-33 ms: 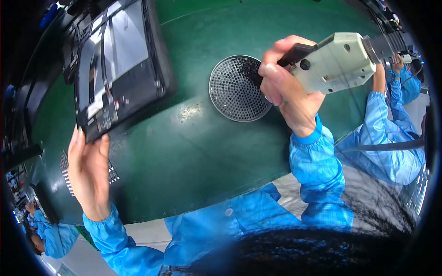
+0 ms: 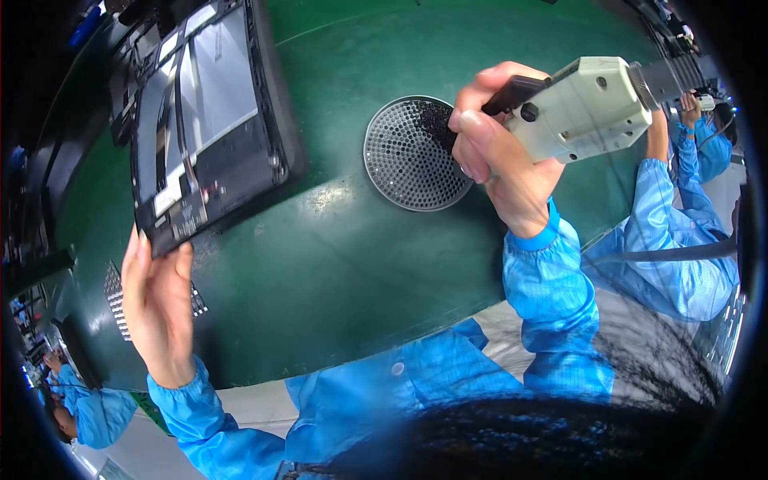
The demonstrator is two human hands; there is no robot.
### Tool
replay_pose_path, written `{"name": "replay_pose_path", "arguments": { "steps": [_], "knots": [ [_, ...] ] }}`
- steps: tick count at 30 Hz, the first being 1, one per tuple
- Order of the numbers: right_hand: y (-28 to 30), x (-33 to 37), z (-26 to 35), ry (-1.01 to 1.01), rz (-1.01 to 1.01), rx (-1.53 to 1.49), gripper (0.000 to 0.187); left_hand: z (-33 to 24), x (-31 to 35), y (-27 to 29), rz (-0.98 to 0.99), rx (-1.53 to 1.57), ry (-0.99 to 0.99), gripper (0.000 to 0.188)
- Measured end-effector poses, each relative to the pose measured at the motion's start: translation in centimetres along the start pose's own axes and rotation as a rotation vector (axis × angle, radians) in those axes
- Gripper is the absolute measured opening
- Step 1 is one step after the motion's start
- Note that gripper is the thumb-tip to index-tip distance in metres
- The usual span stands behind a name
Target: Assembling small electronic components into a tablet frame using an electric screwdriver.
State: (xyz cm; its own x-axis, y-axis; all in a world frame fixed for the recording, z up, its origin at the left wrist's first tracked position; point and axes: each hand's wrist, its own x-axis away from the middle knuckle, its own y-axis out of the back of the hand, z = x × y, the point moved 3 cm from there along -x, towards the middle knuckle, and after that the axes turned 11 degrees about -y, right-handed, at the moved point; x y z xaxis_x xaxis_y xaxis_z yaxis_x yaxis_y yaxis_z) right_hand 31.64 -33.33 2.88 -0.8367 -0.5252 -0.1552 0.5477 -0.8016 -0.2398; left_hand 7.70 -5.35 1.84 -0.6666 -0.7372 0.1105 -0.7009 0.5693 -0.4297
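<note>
An opened tablet (image 2: 228, 152), with silver battery panels and dark ribbon cables showing, is tilted at the far left. My left hand (image 2: 164, 308) grips its near corner, thumb and fingers at the edge. In my right hand (image 2: 504, 152) is a pale electric screwdriver (image 2: 592, 112) with a black lever, the fingers wrapped round its front end. Its tip is hidden behind the hand. Just left of that hand, a round perforated metal dish (image 2: 408, 172) holds a heap of tiny black screws (image 2: 436, 122), partly covered by the fingers.
Beneath everything lies a green table (image 2: 336, 304) with a curved near edge. A sheet with rows of small pieces (image 2: 118, 308) lies partly behind my left hand. Other people in blue work at the right (image 2: 680, 248) and far left (image 2: 100, 416). Dark equipment stands behind the tablet.
The tablet and my left hand have shifted slightly, the hand a little to the right and down, and the tablet looks sharper. My right hand and the electric screwdriver stay put.
</note>
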Motion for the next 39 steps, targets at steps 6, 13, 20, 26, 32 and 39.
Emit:
{"name": "replay_pose_path", "arguments": {
  "steps": [6, 13, 20, 26, 32, 39],
  "knots": [
    [-0.8, 0.3, -0.5, 0.034, 0.006, 0.12, 0.031, 2.1, 5.2, 2.8, 0.047, -0.081, -0.008, 0.046],
    [1.7, 1.1, 0.6, 0.157, -0.007, 0.097, 0.05, 5.3, 8.9, -0.5, 0.237, -0.22, 0.086, 0.068],
    [2.0, 1.3, 2.2, 0.204, 0.058, -0.042, 0.044, -1.1, 3.6, 1.0, 0.223, -1.259, -0.504, 0.03],
    [-2.6, 2.0, 2.4, 0.267, 0.11, -0.072, 0.041, -1.9, -5.7, 4.5, 0.635, -1.238, -0.788, 0.034],
    [-4.1, 2.6, 1.5, 0.242, 0.129, -0.109, 0.044, -2.8, -7.0, 4.3, 0.711, -1.14, -0.483, 0.03],
    [-5.3, 2.9, 1.0, 0.231, 0.163, -0.157, 0.041, -2.8, -7.1, 4.5, 0.781, -1.049, -0.328, 0.025]
  ]
}}
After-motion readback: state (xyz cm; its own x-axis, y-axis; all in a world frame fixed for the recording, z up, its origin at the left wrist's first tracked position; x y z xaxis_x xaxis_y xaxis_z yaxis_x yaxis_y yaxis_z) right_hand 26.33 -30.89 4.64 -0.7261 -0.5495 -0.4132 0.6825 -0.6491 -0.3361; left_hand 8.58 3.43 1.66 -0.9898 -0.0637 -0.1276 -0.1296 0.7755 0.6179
